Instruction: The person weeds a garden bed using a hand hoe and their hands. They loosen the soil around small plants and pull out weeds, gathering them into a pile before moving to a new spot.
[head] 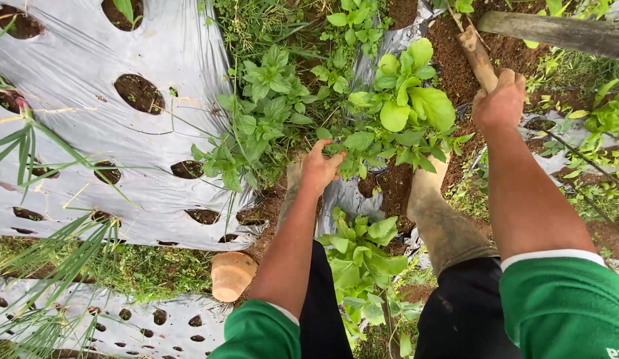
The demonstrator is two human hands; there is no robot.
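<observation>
Weeding, furrow between plastic mulch sheets (90, 73): left hand (321, 166) closed on leafy weed (396, 113), still rooted; right hand (500, 101) gripping wooden hoe handle (478, 60); many weeds left

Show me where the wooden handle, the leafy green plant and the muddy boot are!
wooden handle (478, 60), head view, on the shaft just above the right hand (501, 101).
leafy green plant (397, 114), head view, on a broad leaf beside the left hand (321, 166).
muddy boot (437, 223), head view, on its upper.
</observation>
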